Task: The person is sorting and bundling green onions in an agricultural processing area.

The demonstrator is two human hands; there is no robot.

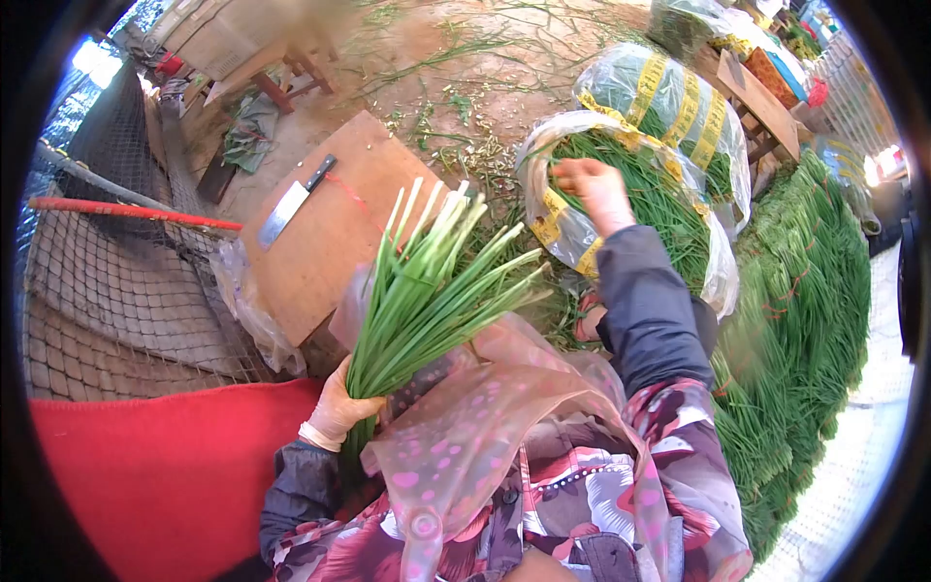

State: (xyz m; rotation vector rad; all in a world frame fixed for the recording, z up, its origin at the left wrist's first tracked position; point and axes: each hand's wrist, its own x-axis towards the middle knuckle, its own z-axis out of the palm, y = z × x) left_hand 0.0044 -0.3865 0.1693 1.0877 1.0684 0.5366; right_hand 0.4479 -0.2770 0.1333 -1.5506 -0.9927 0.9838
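My left hand [344, 403], in a thin pale glove, is wrapped round the lower part of a bunch of chives [417, 301]. Their whitish cut ends fan out up and to the right. Over an open clear plastic bag [543, 155] with yellow printed tape, my right hand [593, 189] has its fingers curled together. Whatever may be between those fingers is too small to make out. Below that hand, loose chives [669, 228] fill the bag. A cleaver [291, 204] with a black handle lies on a wooden board [335, 262] left of the bunch.
Behind the open bag sits another full plastic bag [669, 92]. A long heap of chives [795, 359] lines my right side. Red cloth [165, 475] and netting [116, 310] are at left. Trimmings litter the floor [407, 58], with a wooden stool [291, 82] beyond.
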